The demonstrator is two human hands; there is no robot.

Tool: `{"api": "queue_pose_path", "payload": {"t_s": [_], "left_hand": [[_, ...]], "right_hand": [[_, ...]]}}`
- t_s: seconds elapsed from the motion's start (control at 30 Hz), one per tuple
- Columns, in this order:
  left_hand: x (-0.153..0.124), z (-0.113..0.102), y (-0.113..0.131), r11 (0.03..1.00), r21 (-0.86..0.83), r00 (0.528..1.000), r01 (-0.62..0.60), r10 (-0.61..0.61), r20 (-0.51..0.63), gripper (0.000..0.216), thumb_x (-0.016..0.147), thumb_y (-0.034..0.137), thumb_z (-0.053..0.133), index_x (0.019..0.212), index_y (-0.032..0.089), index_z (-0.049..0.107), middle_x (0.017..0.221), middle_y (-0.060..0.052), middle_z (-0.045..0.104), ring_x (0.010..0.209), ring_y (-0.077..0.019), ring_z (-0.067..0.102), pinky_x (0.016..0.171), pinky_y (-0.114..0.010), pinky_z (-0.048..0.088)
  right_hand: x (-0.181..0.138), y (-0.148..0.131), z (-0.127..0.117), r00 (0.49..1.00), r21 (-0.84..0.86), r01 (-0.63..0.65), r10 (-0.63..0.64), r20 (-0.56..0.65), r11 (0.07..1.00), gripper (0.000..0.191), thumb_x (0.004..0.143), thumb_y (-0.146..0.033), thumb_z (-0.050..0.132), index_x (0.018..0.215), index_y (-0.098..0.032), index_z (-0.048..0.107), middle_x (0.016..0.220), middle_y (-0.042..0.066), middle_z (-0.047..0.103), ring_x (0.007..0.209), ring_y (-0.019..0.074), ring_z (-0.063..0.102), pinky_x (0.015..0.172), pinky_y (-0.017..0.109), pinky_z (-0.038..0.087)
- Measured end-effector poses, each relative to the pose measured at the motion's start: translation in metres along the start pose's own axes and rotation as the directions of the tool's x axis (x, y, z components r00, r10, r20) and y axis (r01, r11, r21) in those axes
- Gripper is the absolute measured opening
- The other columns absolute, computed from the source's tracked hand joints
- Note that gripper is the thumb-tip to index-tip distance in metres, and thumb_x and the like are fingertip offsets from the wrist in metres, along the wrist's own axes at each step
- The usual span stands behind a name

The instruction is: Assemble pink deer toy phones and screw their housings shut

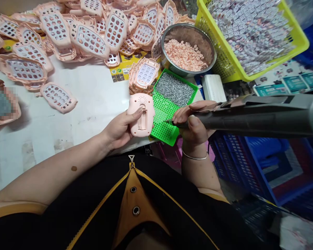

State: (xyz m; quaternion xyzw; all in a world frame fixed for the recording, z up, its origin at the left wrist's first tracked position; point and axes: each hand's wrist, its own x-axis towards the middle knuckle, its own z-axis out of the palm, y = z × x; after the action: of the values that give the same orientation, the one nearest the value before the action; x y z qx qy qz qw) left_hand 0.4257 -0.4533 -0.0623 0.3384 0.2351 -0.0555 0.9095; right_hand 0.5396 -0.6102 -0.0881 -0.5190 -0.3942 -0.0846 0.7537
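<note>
In my left hand is a pink plastic toy phone casing, its back facing up with an uncovered battery slot and screw holes at the corners. My thumb lies across the slot's upper end. My right hand grips a dark electric screwdriver, whose tip points left over a green perforated tray, a little to the right of the casing and apart from it. Small silver screws fill the tray's far part. Just beyond the casing stands a stack of pink shells with keypads.
Many pink shells are heaped along the back of the white table. A steel bowl holds small pink pieces. At the back right, a yellow basket is full of small white parts. Blue crates stand lower right.
</note>
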Motion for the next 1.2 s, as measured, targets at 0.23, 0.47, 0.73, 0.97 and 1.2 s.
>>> {"api": "queue_pose_path", "payload": {"t_s": [0.23, 0.47, 0.73, 0.97, 1.2], "left_hand": [[0.002, 0.005, 0.001, 0.999, -0.006, 0.998, -0.034, 0.033, -0.045, 0.024, 0.086, 0.023, 0.072, 0.107, 0.012, 0.068, 0.099, -0.012, 0.076, 0.093, -0.0248, 0.072, 0.087, -0.039, 0.057], [0.000, 0.008, 0.000, 0.998, -0.009, 0.996, -0.058, 0.057, -0.068, 0.025, 0.086, 0.023, 0.072, 0.108, 0.012, 0.066, 0.099, -0.011, 0.075, 0.092, -0.0229, 0.072, 0.085, -0.036, 0.058], [0.001, 0.012, -0.003, 0.995, -0.026, 0.991, -0.096, 0.093, -0.100, 0.025, 0.087, 0.023, 0.072, 0.108, 0.013, 0.065, 0.100, -0.009, 0.075, 0.091, -0.0211, 0.071, 0.082, -0.034, 0.058], [0.001, 0.013, -0.005, 0.993, -0.029, 0.989, -0.112, 0.109, -0.095, 0.026, 0.084, 0.027, 0.075, 0.105, 0.013, 0.066, 0.099, -0.009, 0.074, 0.092, -0.0223, 0.070, 0.083, -0.035, 0.056], [0.002, 0.014, -0.006, 0.994, -0.009, 0.989, -0.111, 0.110, -0.095, 0.023, 0.084, 0.028, 0.075, 0.099, 0.013, 0.067, 0.092, -0.008, 0.074, 0.091, -0.0218, 0.069, 0.084, -0.033, 0.054]], "right_hand": [[0.000, 0.000, 0.000, 1.000, -0.017, -0.008, 0.008, -0.008, 1.000, 0.019, 0.083, -0.042, 0.071, 0.098, -0.032, 0.065, 0.053, -0.009, 0.046, 0.039, 0.0100, 0.043, 0.038, 0.025, 0.039], [0.002, -0.001, 0.001, 0.999, -0.012, 0.017, -0.017, -0.030, 1.000, 0.020, 0.082, -0.037, 0.070, 0.101, -0.034, 0.069, 0.052, -0.008, 0.049, 0.038, 0.0110, 0.045, 0.037, 0.026, 0.038], [0.013, -0.067, 0.028, 0.987, 0.004, 0.070, -0.069, -0.147, 0.998, 0.014, 0.085, -0.045, 0.064, 0.093, -0.034, 0.068, 0.050, -0.009, 0.041, 0.034, 0.0119, 0.040, 0.036, 0.028, 0.042], [0.007, -0.073, 0.038, 0.997, 0.137, 0.041, -0.032, -0.072, 0.990, 0.015, 0.082, -0.040, 0.069, 0.094, -0.030, 0.068, 0.050, -0.009, 0.051, 0.035, 0.0119, 0.046, 0.038, 0.028, 0.046], [0.005, -0.060, 0.038, 1.000, 0.168, 0.015, -0.019, 0.024, 0.986, 0.014, 0.083, -0.039, 0.068, 0.095, -0.032, 0.065, 0.051, -0.008, 0.052, 0.038, 0.0127, 0.049, 0.040, 0.028, 0.047]]}}
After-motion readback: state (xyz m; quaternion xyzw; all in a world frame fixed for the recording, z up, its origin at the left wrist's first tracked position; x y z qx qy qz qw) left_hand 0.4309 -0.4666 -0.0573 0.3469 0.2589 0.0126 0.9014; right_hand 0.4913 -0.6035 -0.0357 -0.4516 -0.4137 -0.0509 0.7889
